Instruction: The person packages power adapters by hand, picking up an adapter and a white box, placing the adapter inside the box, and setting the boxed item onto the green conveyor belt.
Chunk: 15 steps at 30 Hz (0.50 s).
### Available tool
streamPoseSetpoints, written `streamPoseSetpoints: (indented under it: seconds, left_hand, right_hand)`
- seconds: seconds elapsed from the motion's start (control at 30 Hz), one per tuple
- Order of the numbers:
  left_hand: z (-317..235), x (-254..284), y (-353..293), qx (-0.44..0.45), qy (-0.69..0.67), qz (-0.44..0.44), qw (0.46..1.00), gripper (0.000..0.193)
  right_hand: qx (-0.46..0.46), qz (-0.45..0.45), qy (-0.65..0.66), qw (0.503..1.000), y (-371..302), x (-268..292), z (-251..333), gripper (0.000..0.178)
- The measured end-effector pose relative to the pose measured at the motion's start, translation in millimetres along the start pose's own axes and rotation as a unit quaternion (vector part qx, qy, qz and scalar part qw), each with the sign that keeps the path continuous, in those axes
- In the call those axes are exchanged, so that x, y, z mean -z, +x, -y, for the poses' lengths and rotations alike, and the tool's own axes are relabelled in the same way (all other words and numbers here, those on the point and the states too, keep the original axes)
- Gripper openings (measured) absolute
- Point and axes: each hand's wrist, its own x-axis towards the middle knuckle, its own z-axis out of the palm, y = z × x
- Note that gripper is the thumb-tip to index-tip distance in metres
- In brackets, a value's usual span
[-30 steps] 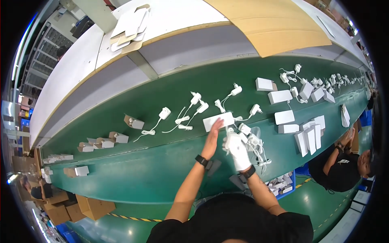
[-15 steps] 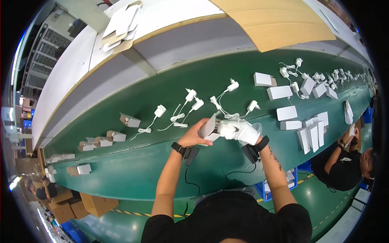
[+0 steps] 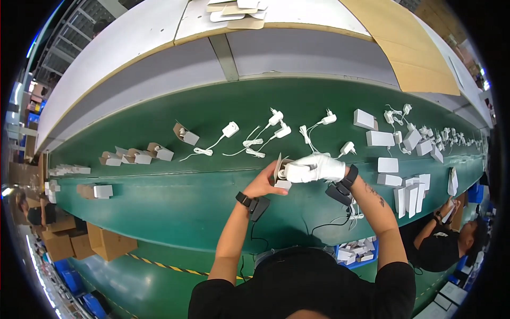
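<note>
My left hand (image 3: 262,184) is closed round a small white box (image 3: 283,185), whose flap stands up. White cord or part of a plug shows in the box's open end. My right hand (image 3: 325,167), in a white glove, grips a white power adapter (image 3: 297,173) against that opening. How far the adapter sits inside is hidden by the glove. Beyond my hands, several white adapters with bundled cords lie on the green bench, among them a pair (image 3: 280,123) and a single one (image 3: 230,129). Another adapter (image 3: 348,148) rests just past my right hand.
Open boxes (image 3: 140,156) stand in a row at the left. Closed white boxes (image 3: 411,198) and more adapters spread over the right side. Behind runs a white shelf (image 3: 297,11) with cardboard (image 3: 414,56). A blue bin (image 3: 358,254) is below the bench edge. A co-worker (image 3: 443,244) sits at the right.
My view has turned, shifting the bench items in the picture. My right hand has brought the adapter closer to the box opening, while my left hand keeps hold of the box.
</note>
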Motion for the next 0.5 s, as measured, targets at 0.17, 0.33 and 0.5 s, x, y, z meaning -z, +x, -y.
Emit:
streamPoseSetpoints:
  seconds: [0.17, 0.33, 0.5]
  left_hand:
    - [4, -1, -2, -0.016, 0.107, -0.003, 0.994, 0.089]
    - [6, -9, 5, -0.077, 0.159, -0.103, 0.979, 0.081]
    - [5, 13, -7, -0.120, 0.279, -0.157, 0.940, 0.076]
  right_hand:
    - [0.026, 0.006, -0.404, 0.914, 19, -35, 25, 0.026]
    - [0.092, -0.014, -0.605, 0.790, 31, -23, 39, 0.023]
    - [0.064, 0.041, -0.605, 0.793, 84, -47, -22, 0.022]
